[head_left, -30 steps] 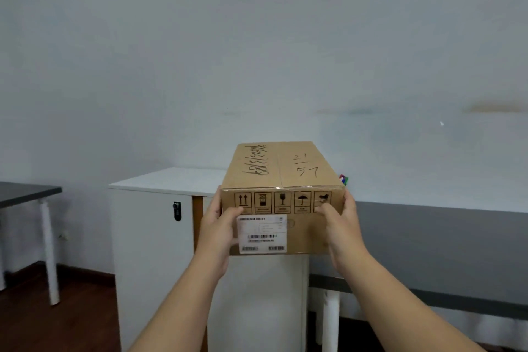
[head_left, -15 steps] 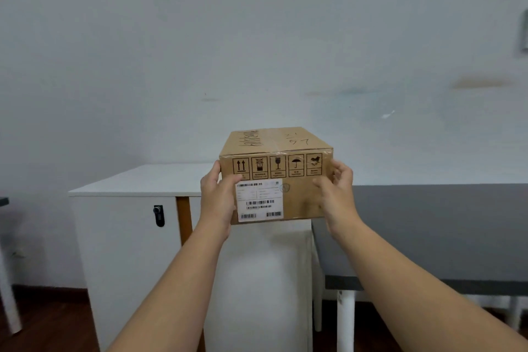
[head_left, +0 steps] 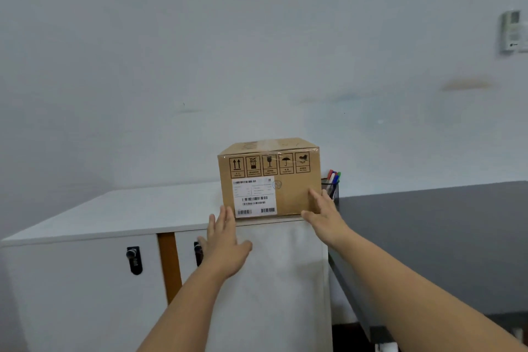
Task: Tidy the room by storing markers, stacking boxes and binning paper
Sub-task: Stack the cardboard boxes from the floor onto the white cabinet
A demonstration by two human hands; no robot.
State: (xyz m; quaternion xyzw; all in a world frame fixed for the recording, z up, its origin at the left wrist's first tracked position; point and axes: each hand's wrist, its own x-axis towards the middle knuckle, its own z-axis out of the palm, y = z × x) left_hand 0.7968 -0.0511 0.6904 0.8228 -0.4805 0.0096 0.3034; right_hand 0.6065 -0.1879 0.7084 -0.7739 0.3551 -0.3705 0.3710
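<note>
Nearest, the left hand [head_left: 225, 240] hangs flat-fingered just below the box [head_left: 270, 177], holding nothing; the right hand [head_left: 324, 213] lays straight fingers on its lower right corner. Taped, labelled cardboard, it sits squarely on the smooth white cabinet [head_left: 128, 211].

The print on the box's [head_left: 268, 177] white label [head_left: 255, 196] is too small to read, as are the captions under its handling symbols. The box hides most of the pen holder [head_left: 331, 190], so only some marker [head_left: 335, 180] tips show. The left hand [head_left: 224, 243] covers part of a cabinet lock [head_left: 197, 251]. A wall device [head_left: 514, 31] is cut off by the right edge and blurred.
</note>
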